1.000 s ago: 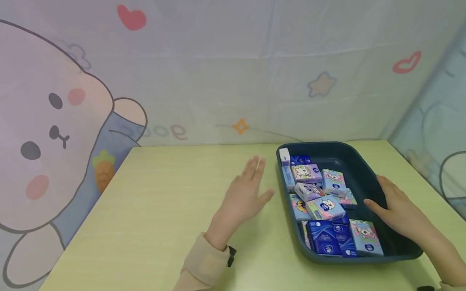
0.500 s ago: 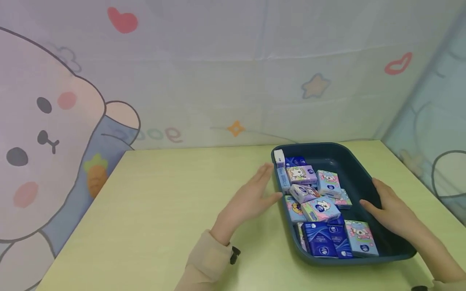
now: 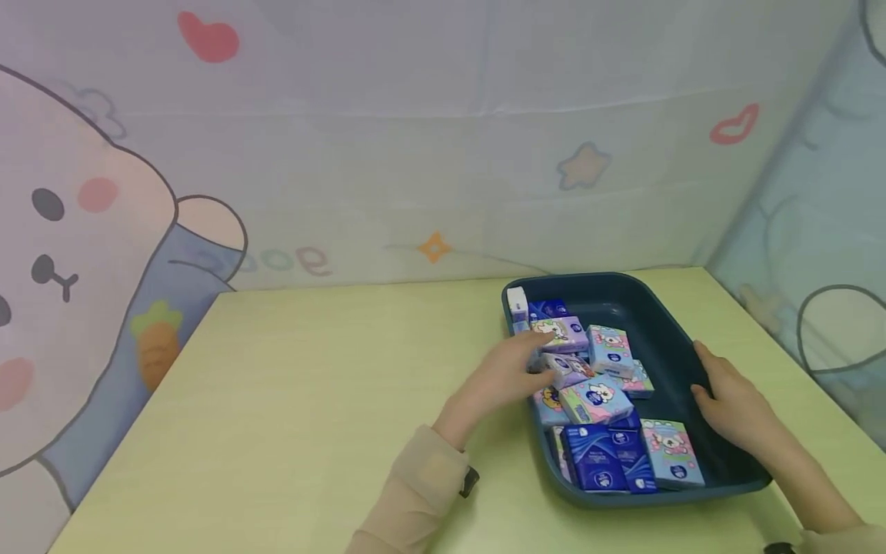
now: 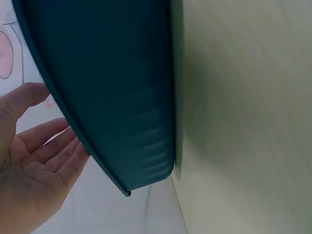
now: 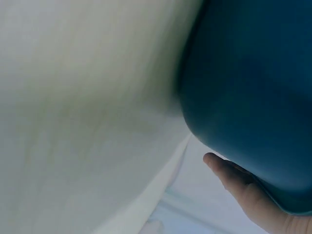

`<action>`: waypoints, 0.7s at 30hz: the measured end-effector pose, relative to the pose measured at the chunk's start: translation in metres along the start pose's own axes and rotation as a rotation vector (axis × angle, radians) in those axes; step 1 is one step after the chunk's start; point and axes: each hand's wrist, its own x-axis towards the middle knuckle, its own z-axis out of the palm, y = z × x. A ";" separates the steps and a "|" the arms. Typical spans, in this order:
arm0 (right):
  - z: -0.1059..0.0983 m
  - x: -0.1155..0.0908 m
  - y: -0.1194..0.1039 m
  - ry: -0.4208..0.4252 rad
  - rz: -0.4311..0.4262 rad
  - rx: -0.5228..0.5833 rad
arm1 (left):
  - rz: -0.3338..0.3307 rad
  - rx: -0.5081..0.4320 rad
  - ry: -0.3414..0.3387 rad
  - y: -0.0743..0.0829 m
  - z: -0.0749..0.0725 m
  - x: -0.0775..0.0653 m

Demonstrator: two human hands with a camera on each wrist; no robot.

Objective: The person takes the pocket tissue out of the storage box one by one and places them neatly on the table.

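A dark teal plastic tub (image 3: 664, 331) holds several small packs of pocket tissues. My left hand (image 3: 501, 373) reaches over the tub's left rim, its fingers extended over a purple tissue pack (image 3: 566, 335). Its thumb points at a white-and-purple pack (image 3: 567, 371) just below. In the left wrist view, those fingers pass behind the tub's rim, which hides their tips. My right hand (image 3: 741, 408) holds the tub's right rim, thumb on the inside and fingers outside. Dark blue packs (image 3: 598, 459) and a light blue pack (image 3: 673, 454) lie at the tub's near end.
The tub stands on the right part of a pale yellow-green table (image 3: 311, 400). A printed cloth backdrop (image 3: 388, 138) rises along the table's back edge, and another printed sheet (image 3: 824, 231) hangs at the right. Inside the tub, packs crowd the left side.
My left hand has moved right, from beside the tub to over its left rim and the packs. The right hand has come to hold the right rim more closely. The head view has shifted slightly.
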 end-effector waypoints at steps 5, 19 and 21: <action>0.001 -0.001 0.000 0.016 0.015 -0.018 | -0.038 0.098 -0.006 0.005 0.010 0.011; 0.003 -0.001 0.002 0.033 0.031 -0.050 | 0.002 0.516 0.030 0.012 0.029 0.024; 0.003 -0.001 0.002 0.025 0.040 -0.055 | 0.003 0.535 0.032 0.013 0.030 0.024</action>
